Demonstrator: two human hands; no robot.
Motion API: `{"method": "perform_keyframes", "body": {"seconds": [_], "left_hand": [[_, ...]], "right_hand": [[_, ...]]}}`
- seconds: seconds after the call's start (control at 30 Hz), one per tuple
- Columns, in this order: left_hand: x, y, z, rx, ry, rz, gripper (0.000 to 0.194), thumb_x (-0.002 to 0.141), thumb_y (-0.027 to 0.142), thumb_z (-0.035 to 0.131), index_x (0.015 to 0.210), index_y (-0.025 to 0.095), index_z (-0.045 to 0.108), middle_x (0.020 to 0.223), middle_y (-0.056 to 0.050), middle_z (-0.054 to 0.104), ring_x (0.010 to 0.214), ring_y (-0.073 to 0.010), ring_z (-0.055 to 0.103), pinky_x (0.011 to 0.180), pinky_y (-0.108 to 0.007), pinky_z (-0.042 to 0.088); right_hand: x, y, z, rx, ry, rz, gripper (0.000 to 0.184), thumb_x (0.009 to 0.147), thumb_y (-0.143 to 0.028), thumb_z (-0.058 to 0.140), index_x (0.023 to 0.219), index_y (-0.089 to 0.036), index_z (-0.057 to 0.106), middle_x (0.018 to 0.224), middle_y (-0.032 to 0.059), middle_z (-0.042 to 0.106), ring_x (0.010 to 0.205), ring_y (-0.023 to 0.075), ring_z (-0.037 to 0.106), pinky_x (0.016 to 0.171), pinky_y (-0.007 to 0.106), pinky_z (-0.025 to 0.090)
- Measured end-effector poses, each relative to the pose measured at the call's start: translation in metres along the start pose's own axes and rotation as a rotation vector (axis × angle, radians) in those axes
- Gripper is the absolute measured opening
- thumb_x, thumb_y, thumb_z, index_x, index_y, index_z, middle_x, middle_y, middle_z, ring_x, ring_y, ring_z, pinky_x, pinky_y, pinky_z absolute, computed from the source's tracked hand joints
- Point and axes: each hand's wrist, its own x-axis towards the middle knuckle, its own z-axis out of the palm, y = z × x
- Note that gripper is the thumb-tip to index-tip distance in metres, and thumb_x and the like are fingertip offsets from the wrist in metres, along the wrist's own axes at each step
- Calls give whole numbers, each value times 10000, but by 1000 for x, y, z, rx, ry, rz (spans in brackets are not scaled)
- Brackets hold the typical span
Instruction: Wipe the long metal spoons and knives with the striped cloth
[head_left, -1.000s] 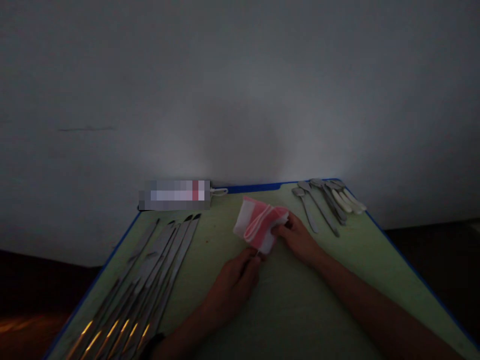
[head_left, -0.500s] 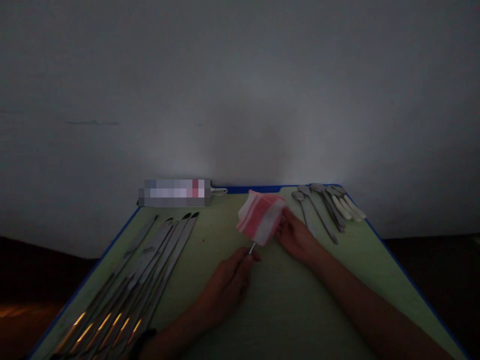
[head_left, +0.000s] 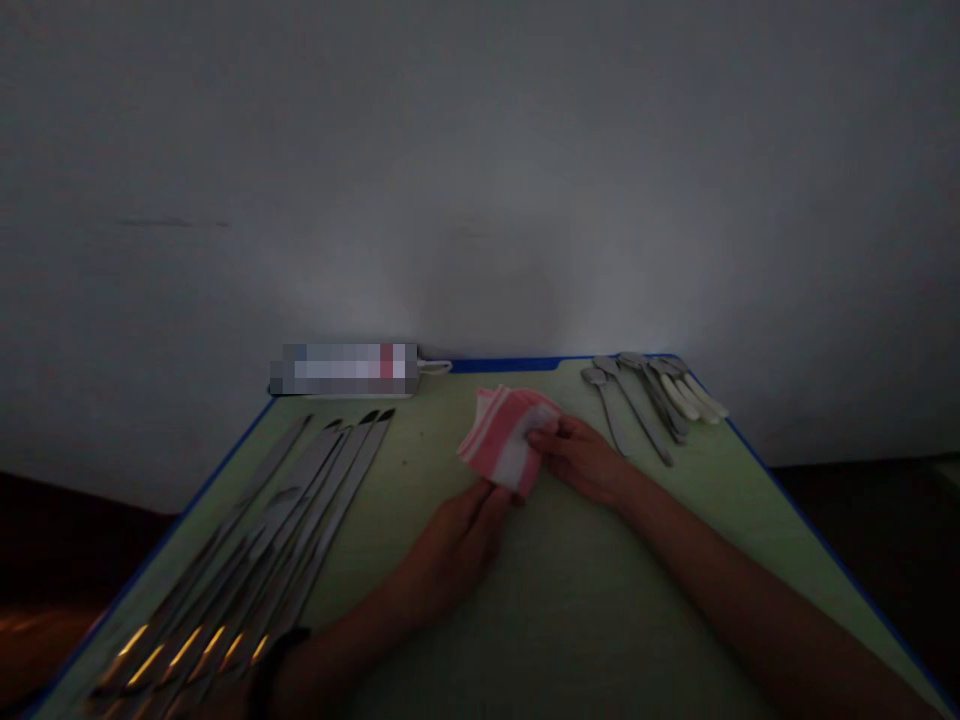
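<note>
A red and white striped cloth (head_left: 504,440) is bunched up near the middle of the green table (head_left: 585,610). My right hand (head_left: 581,460) grips the cloth's right side with closed fingers. My left hand (head_left: 461,535) is closed just below the cloth, around the handle of a thin metal utensil whose other end is wrapped inside the cloth. The utensil itself is hidden now.
Several long knives (head_left: 300,520) lie in a row on the table's left side. A group of spoons (head_left: 652,395) lies at the far right corner. A blurred box (head_left: 341,368) sits at the far edge against a grey wall. The table's blue rim (head_left: 510,364) borders dark floor.
The cloth has slid down along the utensil toward my left hand, covering the bare metal shaft that showed half a second ago. Both hands are closer together.
</note>
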Motion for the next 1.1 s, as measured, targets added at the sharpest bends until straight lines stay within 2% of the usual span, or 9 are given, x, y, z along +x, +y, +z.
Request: {"method": "perform_keyframes", "body": {"seconds": [0.2, 0.33, 0.43, 0.57, 0.7, 0.8, 0.9, 1.1], "left_hand": [[4, -3, -3, -262, 17, -117, 369, 869, 504, 358, 658, 202, 386, 475, 94, 325, 358, -73, 323, 339, -183, 263], [7, -4, -8, -335, 103, -105, 379, 873, 493, 347, 638, 197, 385, 445, 103, 300, 317, -66, 336, 318, -174, 233], [7, -5, -9, -363, 144, -88, 395, 867, 514, 344, 635, 196, 382, 451, 103, 295, 316, -64, 343, 310, -169, 222], [6, -6, -8, -318, 85, -56, 386, 854, 524, 364, 650, 198, 388, 456, 104, 302, 323, -63, 326, 304, -169, 231], [6, -7, -7, -291, 28, -46, 349, 866, 501, 360, 706, 196, 414, 483, 103, 327, 335, -59, 301, 312, -164, 262], [6, -3, -7, -230, 2, -52, 309, 881, 466, 346, 753, 199, 435, 505, 96, 352, 349, -64, 312, 325, -164, 268], [6, 2, -7, -100, -20, -68, 299, 897, 419, 302, 735, 203, 432, 504, 88, 348, 359, -77, 320, 343, -182, 267], [10, -1, -8, 344, 36, 169, 285, 904, 289, 305, 731, 191, 509, 616, 21, 510, 575, -137, 500, 576, -253, 367]], "right_hand": [[0, -4, -1, -29, -102, 76, 291, 727, -228, 669, 1010, -189, 611, 967, 34, 651, 827, 128, 598, 812, 290, 461], [1, -8, 0, -43, -213, 92, 309, 750, -221, 647, 1051, -166, 603, 1012, 57, 648, 888, 135, 607, 864, 304, 452], [0, -10, 2, -59, -272, 177, 300, 781, -287, 615, 1043, -141, 610, 956, 76, 666, 873, 146, 625, 851, 322, 465], [-1, -9, 5, -106, -207, 284, 305, 784, -347, 604, 971, -107, 632, 851, 90, 682, 757, 149, 644, 769, 329, 503], [2, 0, 7, -20, 4, 129, 227, 722, -269, 680, 906, -142, 640, 831, 49, 680, 729, 130, 634, 765, 307, 504], [5, 5, 5, 126, 111, -13, 204, 731, -290, 671, 897, -177, 634, 890, 31, 672, 805, 126, 625, 819, 302, 485], [5, 8, 4, 142, 50, -57, 202, 733, -279, 670, 909, -190, 629, 915, 22, 664, 835, 126, 613, 832, 293, 472], [4, 10, 6, 38, -20, -48, 214, 739, -272, 660, 929, -184, 620, 889, 36, 664, 844, 158, 603, 822, 330, 467]]}}
